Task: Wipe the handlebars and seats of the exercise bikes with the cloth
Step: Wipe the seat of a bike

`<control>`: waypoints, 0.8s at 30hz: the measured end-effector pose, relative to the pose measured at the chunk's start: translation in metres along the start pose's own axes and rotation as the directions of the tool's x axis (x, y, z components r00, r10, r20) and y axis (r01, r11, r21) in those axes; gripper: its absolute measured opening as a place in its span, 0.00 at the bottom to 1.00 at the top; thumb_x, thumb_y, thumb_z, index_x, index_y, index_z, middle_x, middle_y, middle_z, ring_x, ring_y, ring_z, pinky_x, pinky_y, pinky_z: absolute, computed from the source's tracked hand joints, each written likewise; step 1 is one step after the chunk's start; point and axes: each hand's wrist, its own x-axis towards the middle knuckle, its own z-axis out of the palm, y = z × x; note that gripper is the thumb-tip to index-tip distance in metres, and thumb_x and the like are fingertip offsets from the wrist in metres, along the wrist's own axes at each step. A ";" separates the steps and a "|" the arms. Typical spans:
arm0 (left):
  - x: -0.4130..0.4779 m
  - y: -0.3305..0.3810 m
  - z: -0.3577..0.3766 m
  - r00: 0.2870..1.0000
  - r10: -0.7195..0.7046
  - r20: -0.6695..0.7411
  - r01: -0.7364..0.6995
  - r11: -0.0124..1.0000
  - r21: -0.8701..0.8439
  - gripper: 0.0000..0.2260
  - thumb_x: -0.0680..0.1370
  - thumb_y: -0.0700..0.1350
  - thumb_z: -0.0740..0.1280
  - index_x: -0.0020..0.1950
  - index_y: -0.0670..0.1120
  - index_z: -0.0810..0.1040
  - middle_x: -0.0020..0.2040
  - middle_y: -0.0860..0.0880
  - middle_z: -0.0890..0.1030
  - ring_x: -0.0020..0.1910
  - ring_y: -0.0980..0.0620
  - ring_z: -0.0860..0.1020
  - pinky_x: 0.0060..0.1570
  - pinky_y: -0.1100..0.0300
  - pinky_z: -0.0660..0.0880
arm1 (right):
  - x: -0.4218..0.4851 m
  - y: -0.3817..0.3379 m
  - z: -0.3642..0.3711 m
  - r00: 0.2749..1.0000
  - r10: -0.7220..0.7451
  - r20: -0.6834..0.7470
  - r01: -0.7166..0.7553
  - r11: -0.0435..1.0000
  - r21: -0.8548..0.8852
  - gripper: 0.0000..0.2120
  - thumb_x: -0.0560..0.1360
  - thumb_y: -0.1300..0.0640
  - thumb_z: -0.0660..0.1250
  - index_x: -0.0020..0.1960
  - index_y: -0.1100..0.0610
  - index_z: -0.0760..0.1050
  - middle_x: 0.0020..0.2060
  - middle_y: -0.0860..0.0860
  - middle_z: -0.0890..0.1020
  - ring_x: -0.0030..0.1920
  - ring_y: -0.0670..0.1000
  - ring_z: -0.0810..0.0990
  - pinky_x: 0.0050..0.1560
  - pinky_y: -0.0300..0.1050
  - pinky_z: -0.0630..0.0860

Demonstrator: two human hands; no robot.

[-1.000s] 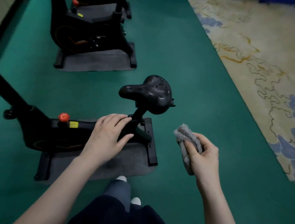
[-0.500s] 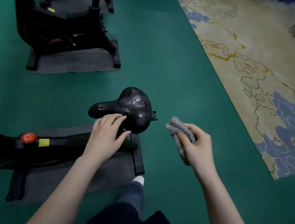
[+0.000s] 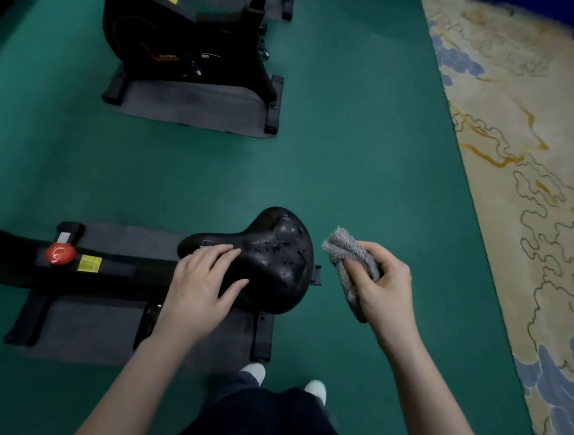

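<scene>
Glossy black padded bike seat (image 3: 268,260) under the open-fingered left hand (image 3: 201,286); right hand (image 3: 381,288) clutches a bunched grey terry cloth (image 3: 347,256) beside it.

seat (image 3: 275,261) – black, glossy, smooth padded skin, catches light in dimpled spots. cloth (image 3: 347,260) in right hand (image 3: 381,286) – grey terry, fuzzy looped pile, rough-looking. bike frame (image 3: 127,270) matt black, looks like plastic shell; red knob (image 3: 60,253) shiny plastic, yellow sticker (image 3: 90,263) beside it papery. mat (image 3: 98,333) under bike – dull grey, flat felt-like. floor (image 3: 369,155) green, matt, fine even texture. rug (image 3: 541,151) cream and blue, soft short pile.
</scene>
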 end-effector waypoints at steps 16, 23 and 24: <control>0.013 0.058 0.037 0.806 -0.518 -0.286 0.547 0.837 0.028 0.22 0.76 0.52 0.67 0.67 0.45 0.73 0.64 0.49 0.74 0.65 0.47 0.70 0.63 0.46 0.66 | 0.148 0.009 -0.001 0.830 -0.232 0.507 0.222 0.972 0.080 0.11 0.73 0.64 0.68 0.45 0.49 0.80 0.38 0.42 0.83 0.38 0.39 0.79 0.41 0.32 0.72; 0.021 0.121 0.066 0.593 -0.716 -0.368 0.749 0.658 -0.074 0.23 0.75 0.52 0.67 0.68 0.45 0.72 0.64 0.48 0.75 0.64 0.46 0.71 0.63 0.45 0.67 | 0.203 0.023 -0.018 0.667 -0.242 0.705 0.272 0.960 0.073 0.07 0.74 0.63 0.68 0.49 0.55 0.81 0.43 0.47 0.84 0.45 0.47 0.80 0.48 0.40 0.75; 0.021 0.129 0.069 0.563 -0.738 -0.372 0.770 0.632 -0.090 0.23 0.76 0.53 0.66 0.68 0.45 0.71 0.64 0.48 0.74 0.64 0.46 0.70 0.63 0.46 0.66 | 0.208 0.025 -0.019 0.644 -0.253 0.722 0.283 0.956 0.082 0.07 0.74 0.63 0.68 0.48 0.54 0.81 0.42 0.47 0.84 0.44 0.46 0.80 0.47 0.38 0.74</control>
